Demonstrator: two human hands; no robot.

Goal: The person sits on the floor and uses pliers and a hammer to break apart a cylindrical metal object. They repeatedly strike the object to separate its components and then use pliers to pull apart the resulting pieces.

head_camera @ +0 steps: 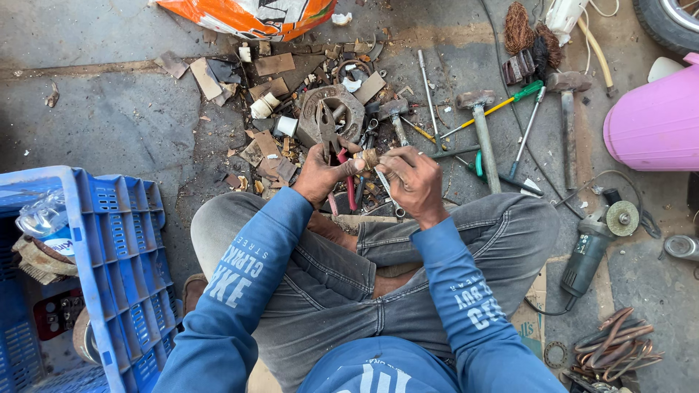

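Centrally, the left hand [320, 173] is gripping red-handled pliers [336, 156] while the right hand [413, 178] is pinching a small brass fitting [369, 158]; an angle grinder [593, 244] is lying at three o'clock.

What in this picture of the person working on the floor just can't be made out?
- Head view: the small brass-coloured piece is mostly covered by the left hand and right hand; its shape is unclear.
- The pliers: their red handles vanish under the left hand.
- The pink bucket is cut off by the right edge.
- The blue crate is cut by the left and bottom edges.
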